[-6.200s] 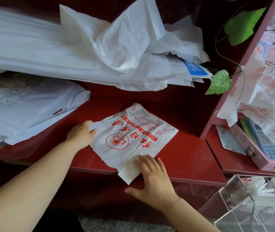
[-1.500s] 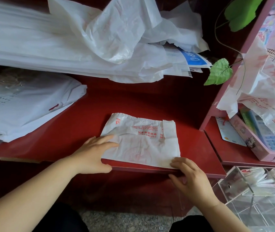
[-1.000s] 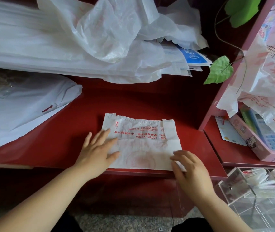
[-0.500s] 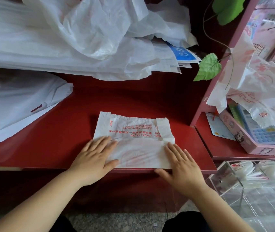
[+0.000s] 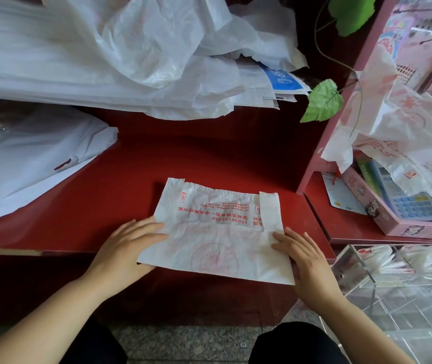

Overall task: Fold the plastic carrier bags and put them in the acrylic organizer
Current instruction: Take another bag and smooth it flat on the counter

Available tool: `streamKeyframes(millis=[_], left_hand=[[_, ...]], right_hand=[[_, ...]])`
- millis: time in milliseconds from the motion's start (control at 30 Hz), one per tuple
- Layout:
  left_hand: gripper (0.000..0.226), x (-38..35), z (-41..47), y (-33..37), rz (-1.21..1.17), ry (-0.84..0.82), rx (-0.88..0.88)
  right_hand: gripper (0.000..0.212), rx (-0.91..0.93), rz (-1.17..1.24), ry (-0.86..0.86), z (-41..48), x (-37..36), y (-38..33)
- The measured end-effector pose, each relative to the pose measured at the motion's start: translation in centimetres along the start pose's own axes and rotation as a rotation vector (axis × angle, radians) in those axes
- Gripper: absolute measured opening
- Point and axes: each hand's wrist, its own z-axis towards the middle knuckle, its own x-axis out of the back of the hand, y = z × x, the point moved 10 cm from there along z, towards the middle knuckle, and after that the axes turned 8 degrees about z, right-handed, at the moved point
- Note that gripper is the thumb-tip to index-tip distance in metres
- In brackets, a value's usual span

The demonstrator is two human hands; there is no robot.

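Note:
A white carrier bag (image 5: 217,232) with red print lies folded into a flat rectangle on the red counter (image 5: 99,203), its near edge hanging past the counter's front. My left hand (image 5: 123,248) holds the bag's left edge, fingers on top and the corner lying over my palm. At the right edge my right hand (image 5: 307,264) holds it the same way, fingers on top and thumb hidden beneath. The clear acrylic organizer (image 5: 367,287) stands low at the right with folded bags in its compartments.
A loose heap of white bags (image 5: 109,59) fills the back of the counter, and a flat stack (image 5: 25,158) lies at the left. On the lower right shelf more printed bags (image 5: 406,132) drape over a pink box (image 5: 364,203) with a calculator (image 5: 409,203). A green leaf (image 5: 322,101) hangs between them.
The bag was folded over from its printed face into a narrower rectangle. In the last half second both hands went from pressing flat to holding its side edges, and the near edge came toward me.

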Motion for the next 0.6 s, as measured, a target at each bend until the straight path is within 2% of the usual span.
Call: streamKeyframes(millis=[67, 133, 200, 233, 300, 367, 433, 600], left_hand=[[0.061, 0.2, 0.3, -0.7, 0.000, 0.019, 0.021], [0.048, 1.4, 0.1, -0.9, -0.096, 0.104, 0.076], [0.044, 2.0, -0.2, -2.1, -0.311, 0.168, 0.288], [0.039, 1.7, -0.5, -2.7, -0.413, 0.167, 0.409], [0.027, 1.1, -0.5, -2.8, -0.488, 0.157, 0.506], [0.024, 0.7, -0.1, -3.0, -0.498, 0.166, 0.578], [0.026, 0.8, 0.3, -3.2, -0.455, 0.205, 0.638], [0.014, 1.3, 0.7, -3.2, -0.310, 0.276, 0.782]], right_hand=[[0.039, -0.038, 0.074, 0.035, 0.4, 0.7, 0.3], [0.022, -0.195, 0.208, 0.076, 0.8, 1.7, 1.1], [0.014, -0.378, 0.345, 0.076, 0.6, 1.5, 2.3], [0.015, -0.442, 0.377, 0.091, 0.5, 1.4, 2.8], [0.035, -0.519, 0.381, 0.168, 0.5, 1.7, 3.3], [0.038, -0.593, 0.368, 0.231, 0.9, 1.7, 3.6], [0.043, -0.685, 0.287, 0.218, 1.4, 1.2, 4.0], [0.025, -0.764, -0.002, 0.097, 2.8, 0.3, 4.5]])
